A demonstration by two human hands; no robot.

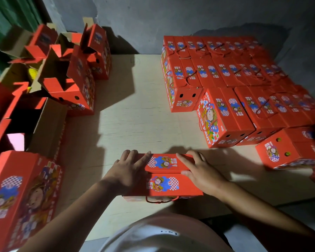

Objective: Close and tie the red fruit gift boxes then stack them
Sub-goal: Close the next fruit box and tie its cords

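Right now both hands press flat on 1 red gift box (164, 176) near the front edge of the pale surface (135, 115). Left hand (128, 169) lies on its left end, fingers (144, 158) straight and slightly spread; right hand (200, 172) covers the right end, fingers likewise extended. Its 2 top flaps meet along the middle, and a red cord handle (161, 200) hangs at the near side. Closed boxes (224, 73) stand in rows at right; open boxes (67, 70) crowd the left.

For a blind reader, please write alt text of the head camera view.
Both hands, left hand and right hand, press flat on the top flaps of a red gift box on a pale table. Closed boxes sit stacked at right, open boxes at left.
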